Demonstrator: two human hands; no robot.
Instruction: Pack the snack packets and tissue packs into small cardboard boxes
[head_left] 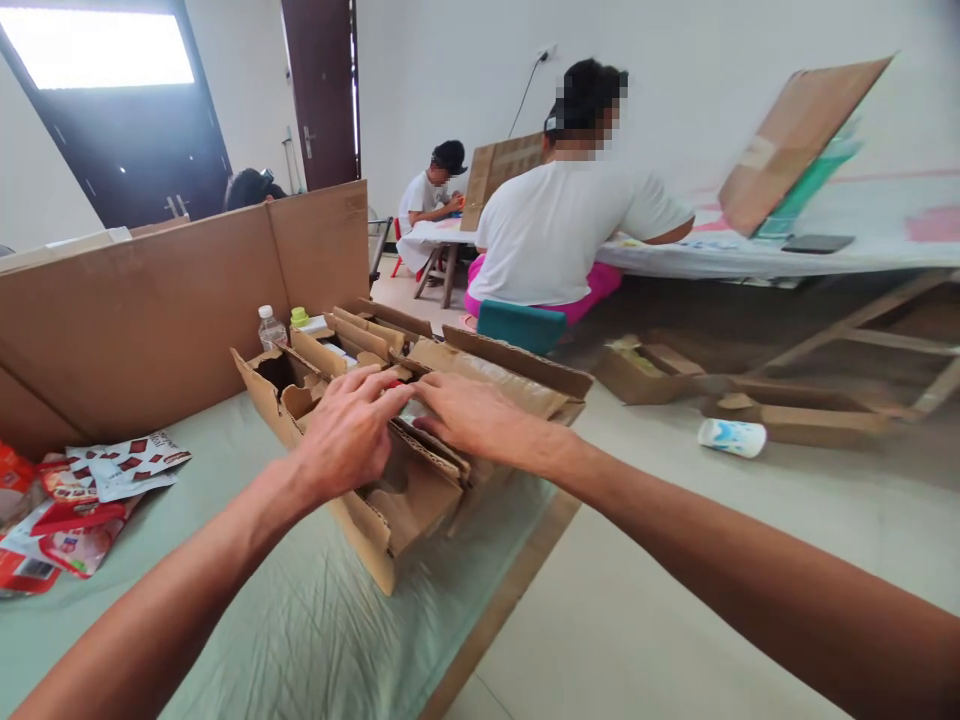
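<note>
My left hand (351, 432) and my right hand (471, 418) meet over a cardboard box (412, 515) with several compartments. Their fingers are bent and come together around something mostly hidden. A small red bit (397, 384) and something pale show between the fingertips, too covered to name. The box stands on a table (300, 620) with a pale green plastic cover, close to the table's right edge. A white thing lies in one of the far compartments.
A clear bottle (271, 328) and a green-capped container (300, 318) stand behind the box. Snack packets (82, 510) lie at left, before a tall cardboard panel (165, 300). Another person (559, 225) sits ahead at a second table. Cardboard boxes (795, 412) and a paper cup (732, 437) lie on the floor.
</note>
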